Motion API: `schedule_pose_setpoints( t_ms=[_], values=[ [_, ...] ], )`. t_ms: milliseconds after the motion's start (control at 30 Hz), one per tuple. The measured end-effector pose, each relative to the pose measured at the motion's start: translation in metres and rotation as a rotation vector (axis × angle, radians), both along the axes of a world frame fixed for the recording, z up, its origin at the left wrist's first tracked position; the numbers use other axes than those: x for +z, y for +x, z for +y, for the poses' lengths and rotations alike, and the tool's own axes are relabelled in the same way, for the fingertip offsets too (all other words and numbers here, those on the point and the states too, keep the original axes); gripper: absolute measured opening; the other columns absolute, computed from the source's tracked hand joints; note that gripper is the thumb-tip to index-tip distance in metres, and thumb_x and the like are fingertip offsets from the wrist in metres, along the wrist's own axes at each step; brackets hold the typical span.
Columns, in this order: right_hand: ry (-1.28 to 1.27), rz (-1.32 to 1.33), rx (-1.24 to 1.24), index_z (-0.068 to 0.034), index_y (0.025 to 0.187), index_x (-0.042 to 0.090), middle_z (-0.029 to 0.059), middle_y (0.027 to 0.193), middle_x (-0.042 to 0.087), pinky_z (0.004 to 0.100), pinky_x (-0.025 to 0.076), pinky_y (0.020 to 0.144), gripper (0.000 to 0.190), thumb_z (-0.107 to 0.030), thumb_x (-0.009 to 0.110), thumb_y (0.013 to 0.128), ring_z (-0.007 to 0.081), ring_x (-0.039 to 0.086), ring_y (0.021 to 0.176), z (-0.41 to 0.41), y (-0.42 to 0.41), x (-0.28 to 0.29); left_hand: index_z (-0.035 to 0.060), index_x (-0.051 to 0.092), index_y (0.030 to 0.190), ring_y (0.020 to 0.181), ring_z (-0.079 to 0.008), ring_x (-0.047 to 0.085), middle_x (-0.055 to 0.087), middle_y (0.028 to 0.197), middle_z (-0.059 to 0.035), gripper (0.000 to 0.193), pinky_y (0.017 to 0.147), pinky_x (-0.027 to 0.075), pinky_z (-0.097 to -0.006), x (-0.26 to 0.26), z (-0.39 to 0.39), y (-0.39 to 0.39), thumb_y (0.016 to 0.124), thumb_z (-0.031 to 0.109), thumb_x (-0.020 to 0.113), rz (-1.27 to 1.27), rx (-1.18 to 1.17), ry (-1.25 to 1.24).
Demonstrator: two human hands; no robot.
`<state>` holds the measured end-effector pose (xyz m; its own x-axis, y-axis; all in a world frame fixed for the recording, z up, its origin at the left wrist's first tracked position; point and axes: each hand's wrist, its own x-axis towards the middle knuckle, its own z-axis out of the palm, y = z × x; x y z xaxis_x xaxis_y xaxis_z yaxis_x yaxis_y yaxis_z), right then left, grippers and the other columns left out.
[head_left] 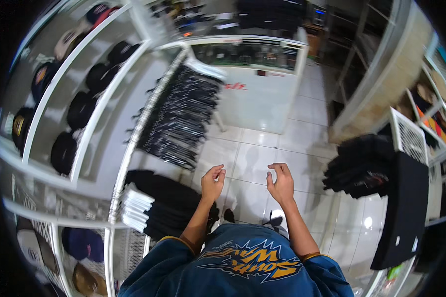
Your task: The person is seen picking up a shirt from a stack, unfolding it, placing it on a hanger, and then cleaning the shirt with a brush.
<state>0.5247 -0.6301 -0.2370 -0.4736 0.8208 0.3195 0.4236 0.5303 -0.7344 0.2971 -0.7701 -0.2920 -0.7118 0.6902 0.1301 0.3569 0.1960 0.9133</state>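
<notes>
Both forearms reach forward over the white tiled floor (254, 159). My left hand (213, 183) is raised with nothing in it, its thumb and fingers bent and a little apart. Nearest to it, on the left, hang black garments (167, 200), with a rack of clothes hangers (178, 118) beyond them. Held up at about the same height, my right hand (281, 182) is also without anything, thumb apart from the curled fingers. Further right hangs a bunch of black garments (360, 163), apart from that hand.
White shelves (93, 137) with black caps (82, 110) line the left side. A glass-topped display counter (260, 100) stands ahead. At right, a black cloth (401, 211) hangs by a white mesh panel (410, 137), near a pillar (386, 85).
</notes>
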Motion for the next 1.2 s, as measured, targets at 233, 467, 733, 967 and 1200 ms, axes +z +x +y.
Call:
schedule_pose_setpoints(
  t_ms=[233, 467, 733, 967, 1200],
  values=[
    [-0.027, 0.060, 0.374, -0.005, 0.105, 0.071, 0.0166, 0.105, 0.065, 0.0446, 0.054, 0.090, 0.019, -0.008, 0.068, 0.086, 0.0381, 0.066, 0.100, -0.060, -0.173, 0.001, -0.0007, 0.067, 0.127, 0.083, -0.0110, 0.067, 0.074, 0.100, -0.0069, 0.030, 0.076, 0.052, -0.0245, 0.000, -0.080, -0.142, 0.099, 0.011, 0.069, -0.073, 0.423, 0.141],
    [0.103, 0.007, 0.576, -0.007, 0.110, 0.068, 0.0158, 0.106, 0.062, 0.0469, 0.052, 0.091, 0.025, -0.010, 0.070, 0.085, 0.0376, 0.063, 0.104, -0.107, -0.278, -0.004, 0.0020, 0.057, 0.137, 0.110, -0.0218, 0.063, 0.064, 0.117, -0.0088, 0.045, 0.093, 0.052, -0.0385, 0.027, -0.084, -0.203, 0.096, 0.021, 0.059, -0.721, 0.538, 0.306],
    [0.327, -0.078, 0.512, -0.009, 0.124, 0.065, 0.0138, 0.109, 0.060, 0.0444, 0.046, 0.089, 0.035, -0.017, 0.070, 0.090, 0.0341, 0.058, 0.104, -0.127, -0.299, 0.007, 0.0007, 0.058, 0.136, 0.120, -0.0254, 0.060, 0.064, 0.123, -0.0117, 0.045, 0.100, 0.049, -0.0416, 0.042, -0.099, -0.197, 0.102, 0.030, 0.053, -0.811, 0.411, 0.405],
    [0.284, -0.083, 0.494, -0.012, 0.118, 0.070, 0.0100, 0.093, 0.065, 0.0437, 0.055, 0.061, 0.023, -0.019, 0.071, 0.095, 0.0335, 0.069, 0.071, -0.117, -0.261, 0.039, -0.0016, 0.067, 0.120, 0.100, -0.0187, 0.067, 0.070, 0.112, -0.0100, 0.029, 0.087, 0.051, -0.0299, 0.053, -0.109, -0.163, 0.098, 0.015, 0.060, -0.415, 0.404, 0.374],
    [0.112, -0.073, 0.472, -0.010, 0.113, 0.075, 0.0105, 0.089, 0.069, 0.0398, 0.055, 0.060, 0.022, -0.017, 0.074, 0.092, 0.0302, 0.069, 0.068, -0.058, -0.148, 0.088, 0.0020, 0.059, 0.139, 0.133, -0.0400, 0.050, 0.055, 0.142, -0.0224, 0.059, 0.114, 0.037, -0.0472, 0.118, -0.069, -0.114, 0.086, 0.018, 0.081, 0.632, 0.387, 0.100]
  ],
)
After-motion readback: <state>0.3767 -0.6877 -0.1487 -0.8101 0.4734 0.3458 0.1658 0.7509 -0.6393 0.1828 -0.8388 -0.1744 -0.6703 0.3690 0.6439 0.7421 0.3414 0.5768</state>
